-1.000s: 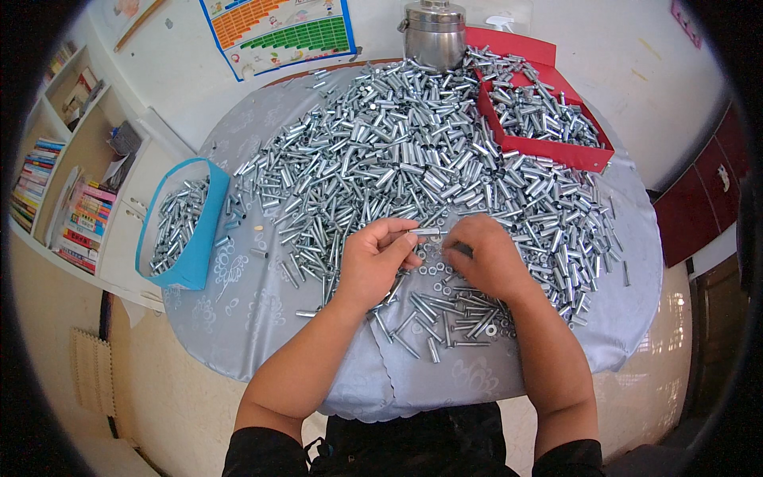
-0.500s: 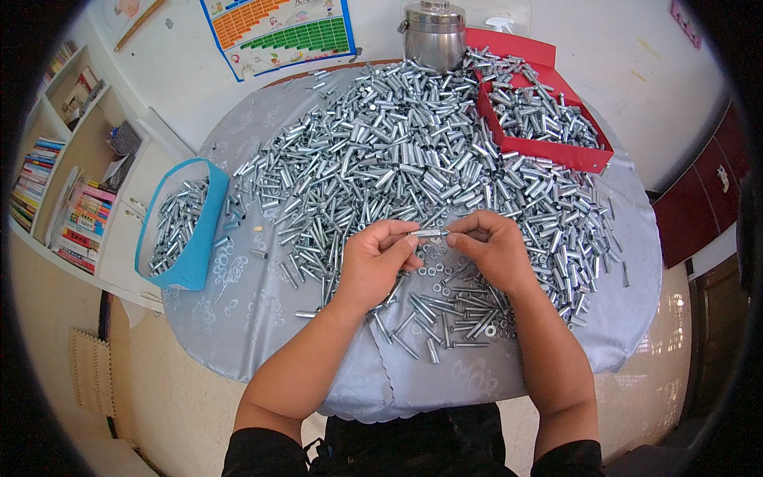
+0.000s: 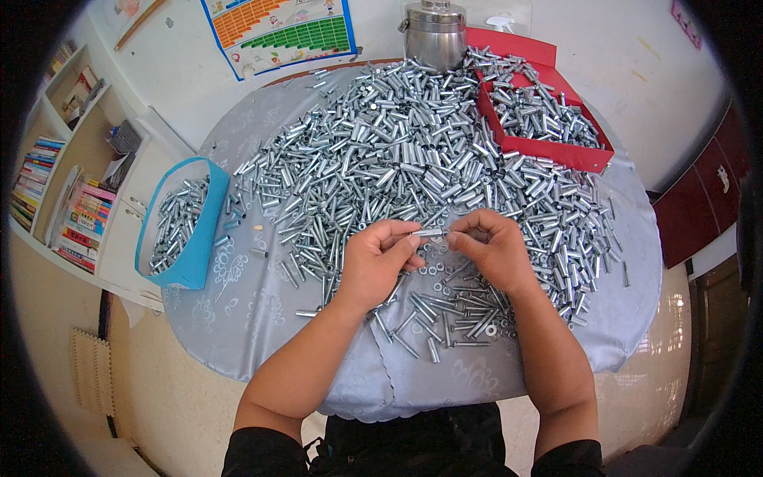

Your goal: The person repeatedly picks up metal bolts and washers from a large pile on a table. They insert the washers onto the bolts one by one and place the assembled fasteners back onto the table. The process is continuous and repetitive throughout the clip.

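Closest is the front part of the round surface (image 3: 270, 350), covered with a shiny grey cloth. On it, below the right hand (image 3: 497, 254), is a small heap of long, thin silver metal bolts (image 3: 469, 312). A bit farther, the left hand (image 3: 372, 262) has its grip pinching a short, shiny silver metal tube (image 3: 429, 233), which lies sideways between the two hands. The right hand's fingers and thumb are at the tube's right end; I cannot tell if that grip pinches anything. To the left is a blue box (image 3: 200, 238) with silver metal pieces inside. Past the hands spreads a big pile of silver metal tubes and bolts (image 3: 373, 143). Farther right is an open red box (image 3: 556, 153) with more pieces. At the back stands a round, shiny steel pot (image 3: 435, 38).
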Motion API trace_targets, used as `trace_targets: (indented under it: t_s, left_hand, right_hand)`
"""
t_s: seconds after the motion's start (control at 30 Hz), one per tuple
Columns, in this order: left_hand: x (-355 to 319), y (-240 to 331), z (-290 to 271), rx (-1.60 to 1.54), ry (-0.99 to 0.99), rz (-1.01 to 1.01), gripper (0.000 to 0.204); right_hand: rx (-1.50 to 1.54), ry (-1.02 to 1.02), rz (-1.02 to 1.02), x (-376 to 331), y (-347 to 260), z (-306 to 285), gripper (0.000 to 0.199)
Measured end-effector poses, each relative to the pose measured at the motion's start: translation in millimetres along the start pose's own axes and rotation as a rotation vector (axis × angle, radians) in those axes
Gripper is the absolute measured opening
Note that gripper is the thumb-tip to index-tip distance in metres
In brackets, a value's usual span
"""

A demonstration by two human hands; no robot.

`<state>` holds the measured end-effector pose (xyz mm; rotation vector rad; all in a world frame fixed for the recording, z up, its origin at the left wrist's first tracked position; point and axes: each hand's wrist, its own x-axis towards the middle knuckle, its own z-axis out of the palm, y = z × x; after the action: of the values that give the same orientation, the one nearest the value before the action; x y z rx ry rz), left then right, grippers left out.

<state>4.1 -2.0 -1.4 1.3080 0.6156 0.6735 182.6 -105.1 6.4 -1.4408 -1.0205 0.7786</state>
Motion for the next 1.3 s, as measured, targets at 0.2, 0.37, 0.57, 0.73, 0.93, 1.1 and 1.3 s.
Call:
trace_targets:
  t_s: [0.2,0.37,0.57,0.73,0.93,1.1,1.3]
  left_hand:
    - [1.4,-2.0,-1.1,0.015,-0.005,0.0,0.021]
    - [1.6,-3.9,-1.3,-0.004,-0.011,0.007,0.02]
    - [-0.7,2.1,2.4,0.057,-0.058,-0.042,0.022]
    - [-1.5,1.3,1.1,0.029,-0.07,-0.011,0.022]
    - [-1.6,-0.5,1.2,0.128,-0.108,-0.005,0.022]
    - [-1.9,-4.6,0.6,0.163,-0.094,-0.037,0.027]
    - [-1.7,-2.8,1.7,0.075,-0.121,-0.057,0.027]
  right_hand:
    - [0.083,-0.004,-0.005,0.6,0.6,0.1,0.009]
    - [0.042,-0.016,-0.027,1.0,4.5,-1.2,0.014]
    - [-0.006,-0.004,-0.013,0.5,1.9,-1.4,0.014]
    - [-0.006,0.01,-0.027,1.5,1.1,-2.3,0.014]
    - [0.129,0.01,-0.057,1.7,1.5,-2.3,0.016]
    - [0.121,0.007,-0.061,0.9,-1.9,-1.7,0.016]
    - [0.137,0.043,-0.07,1.2,-0.4,-1.4,0.016]
